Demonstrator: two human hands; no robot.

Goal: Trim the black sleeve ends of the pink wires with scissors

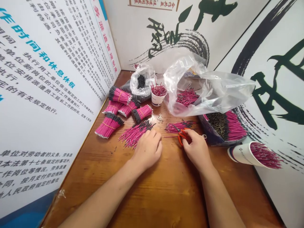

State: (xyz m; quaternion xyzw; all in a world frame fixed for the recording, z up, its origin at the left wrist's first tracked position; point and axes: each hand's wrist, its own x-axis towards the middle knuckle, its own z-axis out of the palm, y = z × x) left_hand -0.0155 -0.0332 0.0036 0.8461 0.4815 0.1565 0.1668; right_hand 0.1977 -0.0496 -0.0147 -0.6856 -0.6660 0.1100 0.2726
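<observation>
Forearms (95, 196) span the lower frame. Left hand (147, 148), half-curled, grasp hidden, is nearer the fanned wires (131, 134), just upper left, long axis rising rightward; right hand (196, 147) grips scissors (180, 135), fingers closed.

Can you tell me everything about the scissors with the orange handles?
The scissors have shiny-looking orange handles, maybe plastic, and dark, thin blades that look like metal. They're on the wooden table's right side, held at the handles by the right hand. The blades point forward and left, over a small pile of pink wires; I can't tell whether they touch it.
</observation>
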